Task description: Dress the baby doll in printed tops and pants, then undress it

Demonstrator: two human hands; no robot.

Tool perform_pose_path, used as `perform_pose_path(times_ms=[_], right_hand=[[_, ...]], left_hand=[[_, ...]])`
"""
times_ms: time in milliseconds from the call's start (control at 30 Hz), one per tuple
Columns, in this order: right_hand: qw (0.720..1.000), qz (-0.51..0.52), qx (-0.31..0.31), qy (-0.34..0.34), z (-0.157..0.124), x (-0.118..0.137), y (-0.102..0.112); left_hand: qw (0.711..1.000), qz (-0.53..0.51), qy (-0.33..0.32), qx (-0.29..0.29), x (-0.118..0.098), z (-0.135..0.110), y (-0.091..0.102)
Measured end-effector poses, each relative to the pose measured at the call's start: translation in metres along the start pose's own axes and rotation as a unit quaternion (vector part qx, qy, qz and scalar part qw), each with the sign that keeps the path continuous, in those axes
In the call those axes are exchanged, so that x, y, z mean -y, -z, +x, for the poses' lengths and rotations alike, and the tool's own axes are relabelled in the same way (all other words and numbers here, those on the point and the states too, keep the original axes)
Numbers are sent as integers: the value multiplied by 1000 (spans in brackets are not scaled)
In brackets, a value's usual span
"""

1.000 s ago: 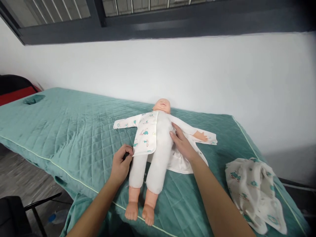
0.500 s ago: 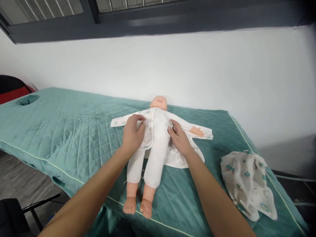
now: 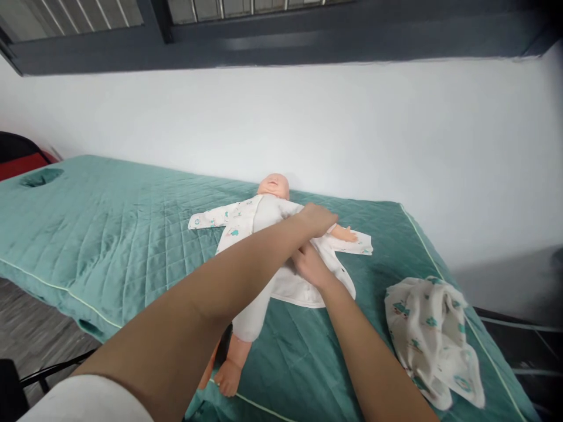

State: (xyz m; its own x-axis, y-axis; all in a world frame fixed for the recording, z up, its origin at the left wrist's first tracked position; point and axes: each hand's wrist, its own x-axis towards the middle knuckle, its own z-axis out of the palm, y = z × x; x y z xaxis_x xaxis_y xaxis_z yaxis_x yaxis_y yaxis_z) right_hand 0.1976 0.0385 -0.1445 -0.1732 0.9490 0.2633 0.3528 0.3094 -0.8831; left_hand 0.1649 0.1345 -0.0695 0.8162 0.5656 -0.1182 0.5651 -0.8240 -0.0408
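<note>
A baby doll (image 3: pixel 273 185) lies on its back, its head against the wall, its body and legs in white cloth. Under it is an opened white baby shirt (image 3: pixel 303 296) with a small print; one sleeve (image 3: pixel 209 218) is spread to the left. My left hand (image 3: pixel 319 220) reaches across the doll's body and is closed around its arm on the right; the doll's hand (image 3: pixel 345 233) sticks out beyond, over the other sleeve. Just below, my right hand (image 3: pixel 310 264) is curled at the doll's side. What its fingers hold is hidden.
A crumpled printed baby garment (image 3: pixel 428 340) lies on the right of the green quilted bed (image 3: pixel 132 234). The bed has a hole (image 3: pixel 41 177) at its far left. A white wall (image 3: pixel 373 129) rises behind it. Red and black seating (image 3: pixel 21 155) shows at the left edge.
My left hand has moved right, from the shirt's left side across the doll to its other arm. My right hand has shifted slightly down. The doll's arm has moved a little on the sleeve.
</note>
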Motion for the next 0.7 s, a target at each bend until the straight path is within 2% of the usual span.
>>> perform_pose_path(times_ms=[200, 300, 400, 467, 567, 633, 700], right_hand=[[999, -6, 29, 24, -3, 17, 28], [1000, -3, -8, 12, -3, 16, 42], [989, -90, -103, -58, -1, 3, 51], [958, -203, -163, -117, 0, -8, 53], [911, -308, -181, -205, 1, -21, 54], [915, -273, -181, -236, 0, -27, 58], [930, -200, -201, -232, 1, -33, 68]], left_hand=[[1000, -11, 8, -17, 26, -3, 12], [999, -33, 25, -21, 32, -8, 18], [999, -37, 24, -31, 34, -13, 18], [998, -36, 22, -47, 34, -16, 15], [998, -30, 19, -58, 34, -20, 11], [998, -21, 14, -62, 35, -23, 10], [997, -11, 12, -69, 35, -26, 9]])
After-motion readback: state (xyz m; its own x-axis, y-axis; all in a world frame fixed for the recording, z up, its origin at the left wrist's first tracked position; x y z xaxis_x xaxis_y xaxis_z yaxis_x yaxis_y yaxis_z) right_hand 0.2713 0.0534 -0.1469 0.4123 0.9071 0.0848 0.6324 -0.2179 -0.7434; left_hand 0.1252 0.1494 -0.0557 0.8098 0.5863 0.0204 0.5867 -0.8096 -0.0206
